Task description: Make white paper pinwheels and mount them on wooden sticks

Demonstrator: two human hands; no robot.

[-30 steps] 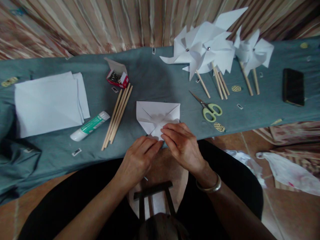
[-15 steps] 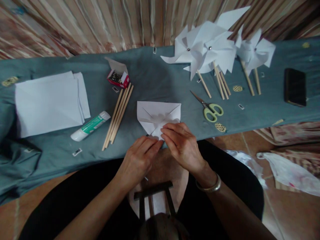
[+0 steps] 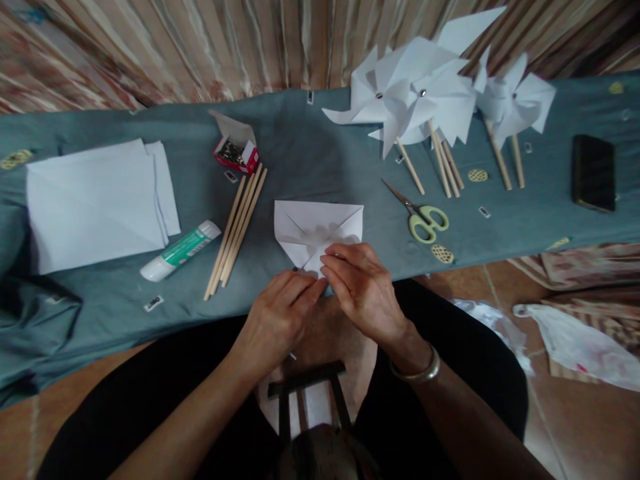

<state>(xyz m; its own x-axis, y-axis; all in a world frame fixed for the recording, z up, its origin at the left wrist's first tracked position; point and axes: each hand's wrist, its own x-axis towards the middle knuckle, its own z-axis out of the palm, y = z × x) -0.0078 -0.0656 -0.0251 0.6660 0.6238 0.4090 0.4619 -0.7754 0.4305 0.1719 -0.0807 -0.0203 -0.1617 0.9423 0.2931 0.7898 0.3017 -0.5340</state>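
A white folded paper square (image 3: 313, 230) lies on the grey-blue cloth-covered table (image 3: 300, 153) in front of me. My left hand (image 3: 277, 317) pinches its near corner from below. My right hand (image 3: 363, 290) rests its fingers on the near folded flap and holds it down. Both hands touch the same piece of paper at the table's front edge. The paper's near tip is hidden under my fingers.
Several wooden sticks (image 3: 236, 230), a glue tube (image 3: 179, 251) and a red pin box (image 3: 236, 155) lie left of the paper. A white sheet stack (image 3: 97, 203) sits far left. Green scissors (image 3: 423, 220), finished paper pinwheels (image 3: 425, 93) and a black phone (image 3: 593, 172) lie right.
My hands stay on the paper with only slight finger shifts; the view has drifted a little.
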